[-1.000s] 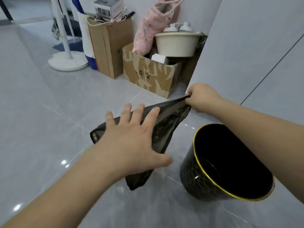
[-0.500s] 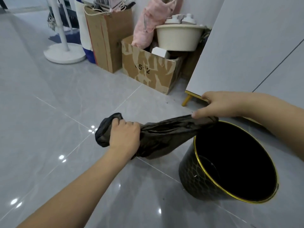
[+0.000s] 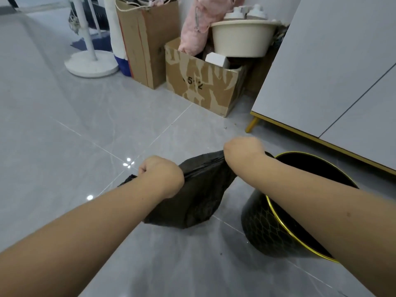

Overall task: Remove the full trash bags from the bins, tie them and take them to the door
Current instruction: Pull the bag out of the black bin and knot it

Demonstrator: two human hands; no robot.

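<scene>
Both hands hold a black trash bag [image 3: 199, 189] up over the grey tiled floor [image 3: 64, 136], just left of the black bin [image 3: 276, 230] with the gold rim. The left hand [image 3: 159, 174] is a closed fist gripping the bag's left part; the right hand [image 3: 243, 148] is curled round the bag's right end, above and slightly behind the bin's near-left rim. The bag sags between the two fists, its lower bulge hanging close above the floor; whether it touches the tiles cannot be told. The right forearm crosses over the bin's open mouth and hides part of the rim.

Right of the bin stands a pale grey cabinet [image 3: 342, 61] on a gold leg [image 3: 251, 124], its lower edge running diagonally close behind the bin. In the corner beyond it sit a low cardboard box [image 3: 203, 86] and a tall cardboard box [image 3: 143, 43] side by side; a cream basin [image 3: 242, 37] rests on top of the low box's contents and pink fabric [image 3: 199, 24] hangs into it. Left of the tall box is a white round stand base [image 3: 91, 64] with its pole.

The floor to the left and in front of the hands lies open, with glossy light spots [image 3: 128, 162] on the tiles near the left fist. To the right, bin and cabinet close off the room.
</scene>
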